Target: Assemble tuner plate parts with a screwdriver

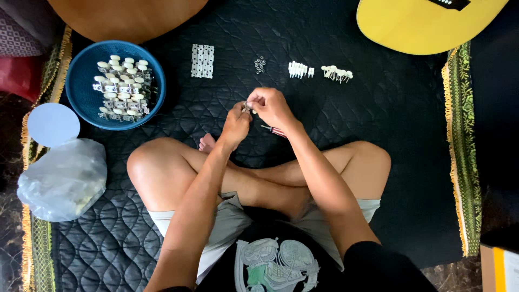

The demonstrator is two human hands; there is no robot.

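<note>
Light: even, moderately bright, overhead | Shadows: soft, faint | Glare: none | Focus: sharp centrally | Edges: slight softness, dim corners

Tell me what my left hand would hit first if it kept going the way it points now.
Likely the little cluster of small metal rings. The left hand points up and slightly right across the black mat; the line is approximate, and beyond the small part it pinches, only mat lies before them.

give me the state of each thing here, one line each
left hand: pinching small metal part
right hand: pinching the same part
blue bowl: upright, holding tuner sets
plastic bag: crumpled, lying on mat
screwdriver: lying under right wrist
white pegs: laid in a row
</note>
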